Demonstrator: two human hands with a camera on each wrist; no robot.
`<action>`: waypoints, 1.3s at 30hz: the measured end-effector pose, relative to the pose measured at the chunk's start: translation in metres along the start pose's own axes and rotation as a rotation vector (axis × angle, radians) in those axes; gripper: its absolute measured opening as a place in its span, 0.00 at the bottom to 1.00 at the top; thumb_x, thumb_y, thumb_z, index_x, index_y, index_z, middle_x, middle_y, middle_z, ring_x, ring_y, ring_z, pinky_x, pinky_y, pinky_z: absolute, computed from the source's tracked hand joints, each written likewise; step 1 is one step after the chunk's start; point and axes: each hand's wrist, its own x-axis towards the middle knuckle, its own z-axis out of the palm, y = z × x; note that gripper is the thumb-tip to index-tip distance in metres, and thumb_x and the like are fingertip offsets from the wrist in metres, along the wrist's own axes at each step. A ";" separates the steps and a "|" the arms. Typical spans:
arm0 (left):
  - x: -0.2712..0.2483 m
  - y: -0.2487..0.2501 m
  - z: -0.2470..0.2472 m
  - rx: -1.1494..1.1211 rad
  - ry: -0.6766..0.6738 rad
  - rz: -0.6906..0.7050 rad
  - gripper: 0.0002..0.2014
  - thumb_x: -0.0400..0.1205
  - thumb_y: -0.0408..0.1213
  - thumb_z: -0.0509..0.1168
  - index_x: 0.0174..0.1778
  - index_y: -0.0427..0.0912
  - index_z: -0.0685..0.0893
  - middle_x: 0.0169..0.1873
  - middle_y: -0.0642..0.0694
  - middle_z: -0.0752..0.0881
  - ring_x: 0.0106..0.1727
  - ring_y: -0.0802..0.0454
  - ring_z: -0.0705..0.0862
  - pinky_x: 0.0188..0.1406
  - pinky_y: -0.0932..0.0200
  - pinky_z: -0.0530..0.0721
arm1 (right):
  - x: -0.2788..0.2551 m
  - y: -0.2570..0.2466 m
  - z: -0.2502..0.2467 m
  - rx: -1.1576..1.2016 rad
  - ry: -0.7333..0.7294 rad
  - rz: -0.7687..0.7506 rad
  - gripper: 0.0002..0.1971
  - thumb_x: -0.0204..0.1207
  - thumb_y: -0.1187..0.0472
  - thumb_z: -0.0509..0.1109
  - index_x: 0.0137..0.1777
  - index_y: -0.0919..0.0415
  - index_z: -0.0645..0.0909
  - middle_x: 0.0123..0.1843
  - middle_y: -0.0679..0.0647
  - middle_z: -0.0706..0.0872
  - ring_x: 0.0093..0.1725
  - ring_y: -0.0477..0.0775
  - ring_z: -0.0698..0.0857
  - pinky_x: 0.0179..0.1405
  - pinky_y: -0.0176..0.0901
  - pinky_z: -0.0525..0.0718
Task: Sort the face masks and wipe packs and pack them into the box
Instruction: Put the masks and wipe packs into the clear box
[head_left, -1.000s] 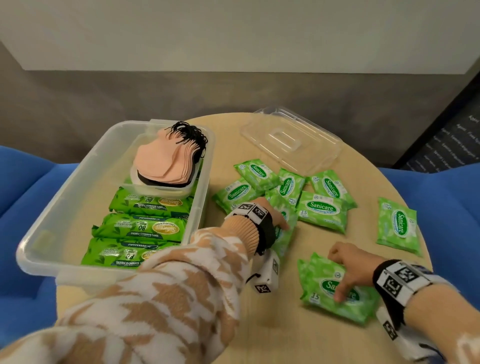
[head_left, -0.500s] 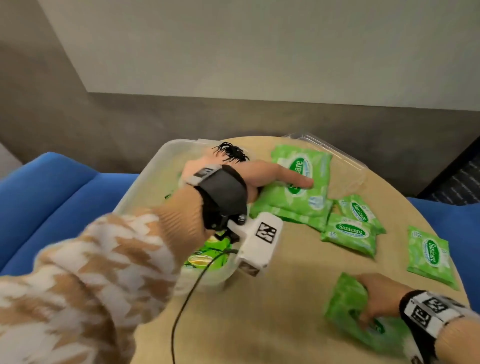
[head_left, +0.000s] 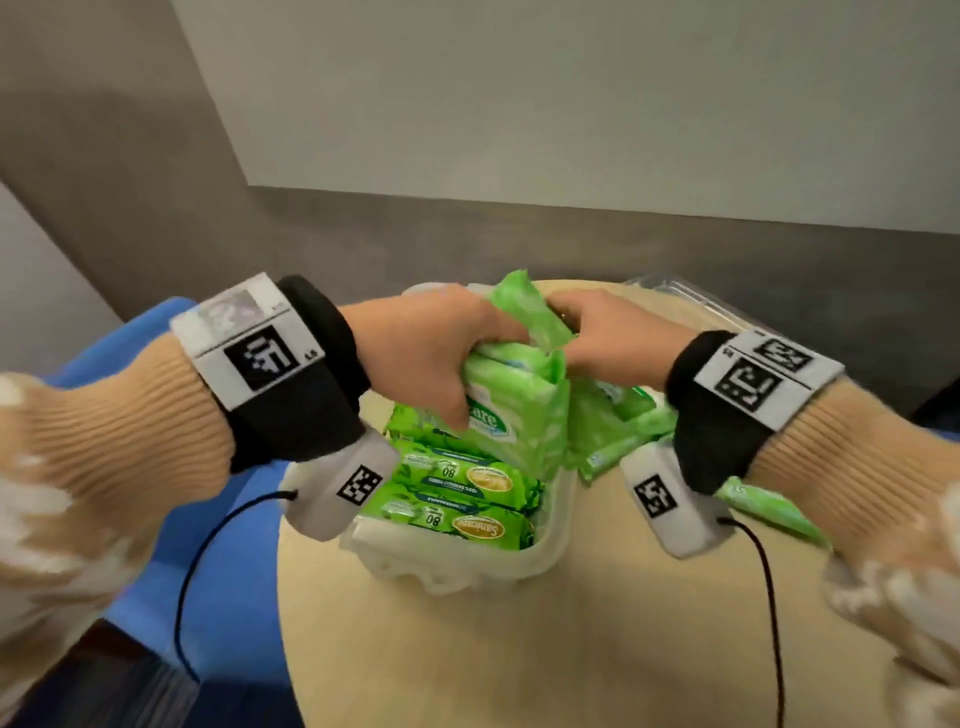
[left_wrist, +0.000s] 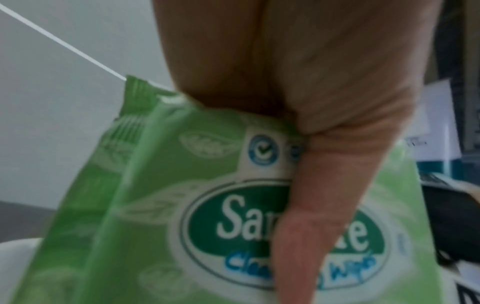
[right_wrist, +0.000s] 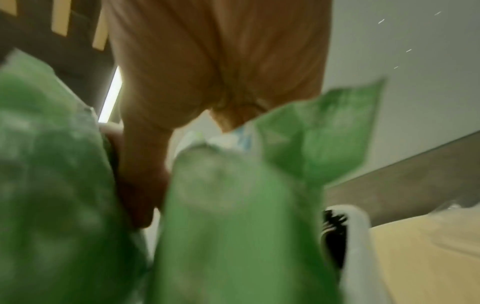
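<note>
I see my left hand (head_left: 431, 358) gripping a stack of small wipe packs (head_left: 511, 410) above the box (head_left: 558, 530), and my right hand (head_left: 608, 338) clutching the same bundle from the other side. Both hands hide the far end of the box, where large wipe packs (head_left: 467, 483) lie. More small packs (head_left: 618, 436) and a clear lid (head_left: 691, 299) sit on the round surface (head_left: 571, 649), with blue seats (head_left: 156, 519) alongside.

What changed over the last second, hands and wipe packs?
Both hands left the table and came together over the box. The left hand lifted the small wipe packs it had gathered and now grips them; the right hand picked up its pack and holds it against the same bunch. The large 80-count packs stayed in the box, and a few small packs remain on the table.
</note>
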 end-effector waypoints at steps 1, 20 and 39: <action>0.000 -0.004 0.008 0.073 -0.021 0.010 0.21 0.64 0.33 0.77 0.50 0.52 0.83 0.41 0.56 0.85 0.40 0.60 0.81 0.43 0.67 0.77 | 0.007 -0.002 0.009 -0.079 -0.030 -0.017 0.17 0.69 0.64 0.77 0.58 0.53 0.83 0.52 0.51 0.88 0.54 0.51 0.85 0.51 0.43 0.82; 0.030 -0.014 0.085 0.333 -0.022 -0.446 0.53 0.53 0.55 0.83 0.68 0.41 0.62 0.63 0.45 0.67 0.64 0.46 0.68 0.61 0.48 0.77 | -0.002 0.012 0.037 -0.390 -0.415 0.087 0.42 0.67 0.47 0.79 0.78 0.60 0.65 0.75 0.54 0.74 0.72 0.53 0.75 0.70 0.40 0.72; 0.015 -0.047 0.079 -0.478 -0.256 -0.818 0.29 0.64 0.41 0.81 0.58 0.33 0.82 0.50 0.42 0.85 0.51 0.46 0.83 0.56 0.55 0.83 | -0.010 0.026 0.090 -0.913 -0.178 -0.032 0.50 0.65 0.48 0.77 0.79 0.62 0.50 0.70 0.60 0.64 0.70 0.61 0.65 0.68 0.53 0.68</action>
